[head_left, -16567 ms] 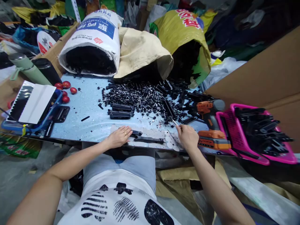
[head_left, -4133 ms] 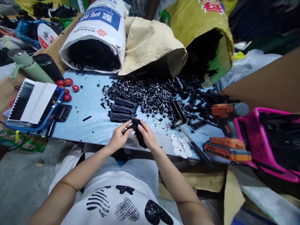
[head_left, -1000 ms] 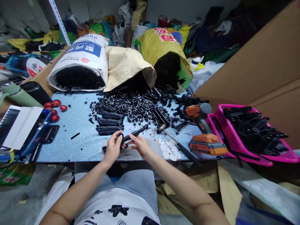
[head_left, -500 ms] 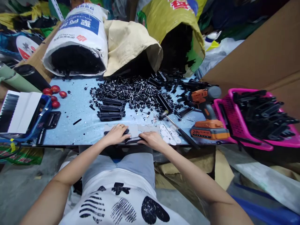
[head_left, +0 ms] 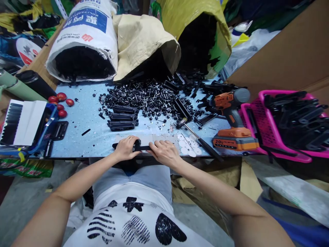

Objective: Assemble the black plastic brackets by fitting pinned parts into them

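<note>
Speckled blue tabletop is carrying heaped small black parts. At its near edge the left hand is clamping curled fingers over a black plastic bar, while the right hand is laying flat, unclenched fingers on its other end. They are seemingly pressing it down, and a next move is calling for even pressure.

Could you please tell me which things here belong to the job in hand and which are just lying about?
In hand: black bar under left hand and right hand; likely also stacked bars, peg heap, screwdriver, white discs.
Lying about: red fruits, green flask, black flask.
</note>
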Tool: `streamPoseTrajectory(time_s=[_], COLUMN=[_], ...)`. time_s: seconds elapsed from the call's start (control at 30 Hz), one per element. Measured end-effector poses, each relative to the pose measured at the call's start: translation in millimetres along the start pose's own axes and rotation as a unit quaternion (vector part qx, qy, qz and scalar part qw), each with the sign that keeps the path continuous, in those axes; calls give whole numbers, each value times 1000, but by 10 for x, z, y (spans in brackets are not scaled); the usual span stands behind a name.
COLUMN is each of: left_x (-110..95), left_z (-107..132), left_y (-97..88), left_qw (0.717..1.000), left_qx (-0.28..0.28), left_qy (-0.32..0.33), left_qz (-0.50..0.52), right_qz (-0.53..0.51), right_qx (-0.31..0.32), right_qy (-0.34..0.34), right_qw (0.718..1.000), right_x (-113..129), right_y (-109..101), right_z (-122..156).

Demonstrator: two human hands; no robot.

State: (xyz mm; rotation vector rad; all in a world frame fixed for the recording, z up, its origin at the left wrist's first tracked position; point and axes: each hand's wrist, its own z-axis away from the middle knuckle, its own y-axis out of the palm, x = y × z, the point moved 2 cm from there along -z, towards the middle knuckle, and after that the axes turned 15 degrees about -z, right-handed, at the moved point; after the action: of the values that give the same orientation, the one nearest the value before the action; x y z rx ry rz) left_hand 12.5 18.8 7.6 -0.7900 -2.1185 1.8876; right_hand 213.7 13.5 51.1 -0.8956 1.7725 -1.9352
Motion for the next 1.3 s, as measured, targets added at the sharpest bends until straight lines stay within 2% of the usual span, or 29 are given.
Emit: streamPoseTrajectory(time_s=[0.17,0.33,0.47,0.6,0.7,0.77,0.83,0.93,1.0,1.07,1.17,1.23,1.3], left_x=[9,17,29,14,-34,-67,-79,-60,-53,-59,-57,-13,76], left_z=[14,-15,-43,-34,-67,-199,-465,-1037,-1401,-1656,-1768,-1664,-1428], left_y=[-15,-9,12,71,102,88,59,82,165,255,288,205,52], left_qw=[999,1000,999,1000,998,997,996,992,988,987,990,992,996], left_qx=[-28,-13,-4,-5,41,65,58,45,61,69,52,31,-8], left_qy=[5,-11,12,-8,-9,16,39,54,69,77,63,36,-2], left_qz=[22,21,30,-2,-38,-47,-57,-105,-127,-126,-116,-114,-90], right_qz=[19,17,3,-6,-28,-51,-70,-77,-65,-58,-72,-96,-156], right_qx=[-4,-18,-17,-26,-34,-34,-33,-63,-94,-99,-65,-58,-91], right_qy=[-26,-14,-60,-48,-26,-10,-4,28,87,133,140,129,108], right_qw=[999,1000,998,998,999,998,997,995,990,984,985,985,978], right_x=[16,-21,-108,-206,-259,-323,-437,-733,-985,-1214,-1419,-1439,-1360], right_y=[-99,-60,-19,92,265,371,414,344,266,224,232,229,176], right_z=[-54,-37,-45,-76,-54,-20,-2,-82,-219,-388,-596,-646,-625])
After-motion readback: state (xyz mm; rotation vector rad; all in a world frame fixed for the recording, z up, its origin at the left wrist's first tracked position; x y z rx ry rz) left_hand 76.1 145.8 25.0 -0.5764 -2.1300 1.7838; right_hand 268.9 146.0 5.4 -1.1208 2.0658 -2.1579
